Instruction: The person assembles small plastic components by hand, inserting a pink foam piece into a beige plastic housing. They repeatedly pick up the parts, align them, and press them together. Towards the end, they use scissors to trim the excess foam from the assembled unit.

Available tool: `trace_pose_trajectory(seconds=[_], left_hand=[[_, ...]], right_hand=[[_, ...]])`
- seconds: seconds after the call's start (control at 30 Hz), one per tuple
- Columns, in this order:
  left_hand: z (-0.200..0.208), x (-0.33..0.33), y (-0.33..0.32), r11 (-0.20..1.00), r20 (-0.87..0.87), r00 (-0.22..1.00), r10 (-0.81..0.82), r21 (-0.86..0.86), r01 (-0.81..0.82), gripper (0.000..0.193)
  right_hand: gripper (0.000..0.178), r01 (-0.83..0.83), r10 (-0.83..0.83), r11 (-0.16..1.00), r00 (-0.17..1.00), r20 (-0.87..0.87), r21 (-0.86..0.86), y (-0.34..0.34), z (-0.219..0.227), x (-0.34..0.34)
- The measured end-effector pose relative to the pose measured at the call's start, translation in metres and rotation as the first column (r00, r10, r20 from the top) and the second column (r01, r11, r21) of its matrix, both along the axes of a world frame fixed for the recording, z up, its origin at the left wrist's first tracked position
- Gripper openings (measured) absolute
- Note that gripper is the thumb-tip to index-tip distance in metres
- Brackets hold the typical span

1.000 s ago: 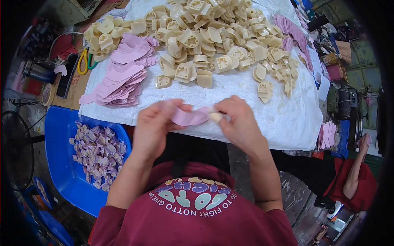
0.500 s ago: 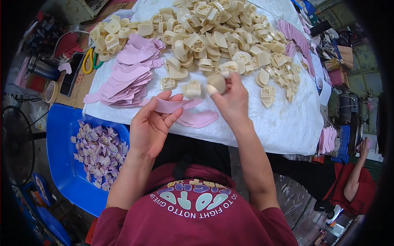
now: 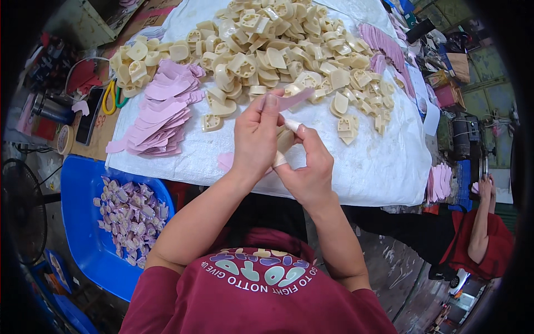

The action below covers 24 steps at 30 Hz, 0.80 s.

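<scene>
Strip work at the near edge of the white cloth (image 3: 372,172). Left hand (image 3: 255,136) pinches a pink strip (image 3: 296,100) between thumb and fingers, its free end pointing off to the right. Right hand (image 3: 309,172), pale covers on thumb and forefinger, grips a cream block (image 3: 285,140) just below the strip; whether left fingers also touch the block, cannot tell. Both grips narrow. Strip and block sit close together above the cloth; contact between them unclear.

Step in hand, by judgement: bringing strip to block. Next move would seem to call for lining the strip's edge up with the block's side, then pressing it flat without creasing.

Stack of pink strips (image 3: 158,119) to the left, heap of cream blocks (image 3: 272,58) beyond the hands. One loose pink piece (image 3: 225,161) lies partly hidden by the left wrist.
</scene>
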State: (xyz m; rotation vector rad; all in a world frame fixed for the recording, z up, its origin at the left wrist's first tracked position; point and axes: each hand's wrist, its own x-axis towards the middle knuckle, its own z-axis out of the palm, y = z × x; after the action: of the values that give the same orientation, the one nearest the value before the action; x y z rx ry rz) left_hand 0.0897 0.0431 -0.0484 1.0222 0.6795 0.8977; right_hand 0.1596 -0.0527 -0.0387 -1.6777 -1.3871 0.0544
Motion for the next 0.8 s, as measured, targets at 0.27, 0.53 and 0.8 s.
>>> trace_pose_trajectory(seconds=[0.27, 0.53, 0.8], left_hand=[[0.005, -0.031, 0.021, 0.946, 0.063, 0.996, -0.058, -0.315, 0.075, 0.045], [-0.001, -0.048, 0.006, 0.899, 0.273, 0.950, -0.151, -0.362, 0.247, 0.050], [0.012, -0.081, -0.004, 0.920, 0.197, 0.980, -0.006, -0.384, 0.083, 0.044]], right_hand=[[0.056, 0.099, -0.254, 0.913, 0.897, -0.362, -0.395, -0.005, 0.010, 0.037], [0.043, -0.003, 0.019, 0.995, 0.986, 0.165, -0.097, -0.001, 0.011, -0.009], [0.022, -0.152, 0.112, 0.988, 0.719, -0.686, 0.001, -0.012, 0.023, -0.034]])
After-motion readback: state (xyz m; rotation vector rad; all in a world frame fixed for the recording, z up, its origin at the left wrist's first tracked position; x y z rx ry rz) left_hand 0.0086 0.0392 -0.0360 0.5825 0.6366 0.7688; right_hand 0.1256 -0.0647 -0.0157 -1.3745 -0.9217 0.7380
